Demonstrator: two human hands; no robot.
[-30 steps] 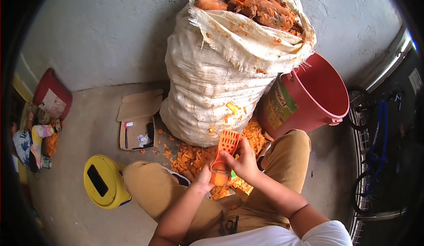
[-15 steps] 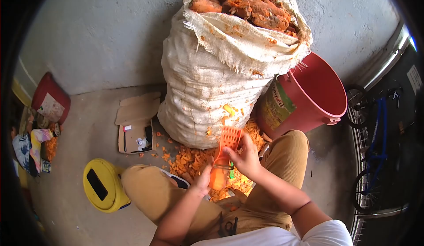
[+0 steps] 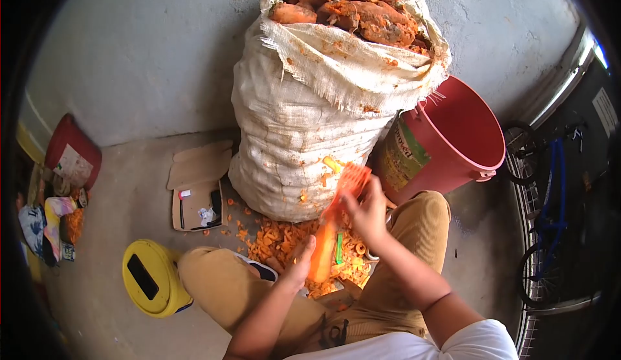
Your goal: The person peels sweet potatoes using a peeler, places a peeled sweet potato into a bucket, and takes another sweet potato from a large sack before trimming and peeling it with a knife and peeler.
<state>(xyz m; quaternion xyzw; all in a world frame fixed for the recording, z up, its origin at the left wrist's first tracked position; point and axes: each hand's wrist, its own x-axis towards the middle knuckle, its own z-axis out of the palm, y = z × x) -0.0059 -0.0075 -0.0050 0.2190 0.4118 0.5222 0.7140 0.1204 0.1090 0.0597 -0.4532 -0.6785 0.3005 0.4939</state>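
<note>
My left hand [image 3: 298,265] is closed around the lower part of a peeled, bright orange carrot [image 3: 321,258], which points up and away from me. My right hand [image 3: 369,214] grips an orange plastic peeler [image 3: 354,177] with a slotted, flat body. The peeler is at the carrot's upper end and blurred by motion, so whether its blade touches cannot be told. Below both hands, carrot peelings [image 3: 272,238] lie heaped on the floor between my legs. A green strip-like object [image 3: 339,248] lies among them.
A tall white woven sack [image 3: 304,120] full of unpeeled carrots [image 3: 378,20] stands in front. Beside it leans a red bucket [image 3: 453,159]. On the left are an open cardboard box [image 3: 187,182] and a yellow lidded bucket [image 3: 171,276] bearing a phone [image 3: 142,276]. A blue bicycle [image 3: 554,198] is at right.
My right hand and the peeler have moved up and away along the carrot, exposing more of it. My left hand still holds the carrot, now tilted more upright. The view shifted slightly.
</note>
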